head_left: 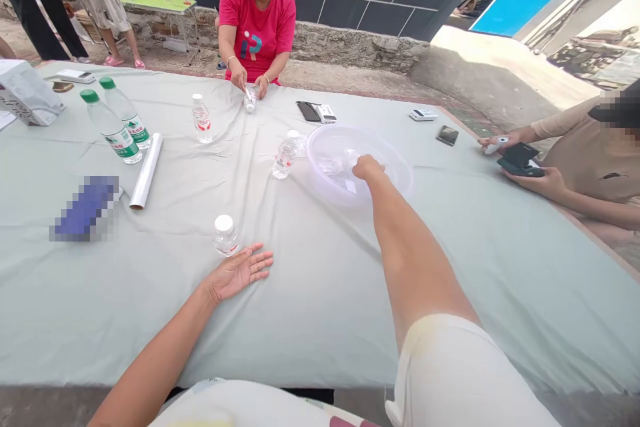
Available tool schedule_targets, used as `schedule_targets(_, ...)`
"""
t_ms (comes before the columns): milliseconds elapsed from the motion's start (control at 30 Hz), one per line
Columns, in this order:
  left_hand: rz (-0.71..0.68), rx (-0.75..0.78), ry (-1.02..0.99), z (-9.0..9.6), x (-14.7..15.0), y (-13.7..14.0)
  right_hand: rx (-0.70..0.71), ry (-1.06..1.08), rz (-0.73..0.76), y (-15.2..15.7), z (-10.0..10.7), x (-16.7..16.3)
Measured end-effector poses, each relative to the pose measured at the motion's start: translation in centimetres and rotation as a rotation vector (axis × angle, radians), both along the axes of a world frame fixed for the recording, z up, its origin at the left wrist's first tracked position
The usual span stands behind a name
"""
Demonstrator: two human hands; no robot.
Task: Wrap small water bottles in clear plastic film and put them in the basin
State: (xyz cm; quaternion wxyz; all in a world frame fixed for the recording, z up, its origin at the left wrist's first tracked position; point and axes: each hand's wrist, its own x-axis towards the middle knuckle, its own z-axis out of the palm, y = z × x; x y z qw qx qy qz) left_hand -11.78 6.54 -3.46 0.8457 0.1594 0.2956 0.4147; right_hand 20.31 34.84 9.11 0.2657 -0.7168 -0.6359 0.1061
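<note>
White sleeves frame the bottom of the view, and both bare forearms stretch out over the pale green tablecloth (320, 293). Nearest, the left hand (240, 272) lies palm up on the cloth, fingers spread and holding nothing. Just beyond its fingertips stands a small clear bottle with a white cap (225, 235), upright and not touched.

Farther out, the right hand (367, 167) reaches over the near rim of the clear plastic bowl (395, 177). Its fingers curl down inside the bowl around a small clear bottle (333, 165) that lies on its side, long axis running left to right, parallel to the near table edge; which end is the cap cannot be told. Whether the fingers are actually clamped on it cannot be told either.

Just left of the bowl, almost touching its rim, a small water bottle (286, 155) stands tilted, cap leaning toward the bowl. Well left of the bowl lie a roll of cling film (147, 171) and two green-capped bottles (116, 121).

Beyond the bowl, a person in a red shirt (257, 27) holds another small bottle (250, 100) in both hands. Right of the bowl, a second person's hands rest by a black device (520, 159).
</note>
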Motion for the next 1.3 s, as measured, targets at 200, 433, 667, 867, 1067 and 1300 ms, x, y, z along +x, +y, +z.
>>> schedule_targets(200, 0.017, 0.138, 0.364, 1.8, 1.5, -1.3, 0.082, 0.433, 0.136, -8.4, 1.9, 1.0)
schedule_targets(433, 0.075, 0.257, 0.454, 6.9, 3.5, -3.0, -0.190, 1.103, 0.449, -28.1, 0.0, -4.7)
schedule_targets(667, 0.154, 0.161, 0.321, 8.7, 4.4, -3.0, -0.565, 0.911, 0.572, -38.2, -4.3, -7.6)
schedule_targets(867, 0.031, 0.316, 0.351, 9.9, 4.0, -4.6, -0.286, 0.749, 0.149, -38.0, -2.9, -5.3)
schedule_targets(1067, 0.092, 0.438, 0.621, 10.5, 3.7, -6.6, -0.270, 0.914, 0.252, -37.1, -4.0, -11.0)
schedule_targets(1300, 0.297, 0.221, 0.674, 7.9, -2.5, -7.9, -0.466, 1.237, 0.104, -36.4, -6.9, -11.9)
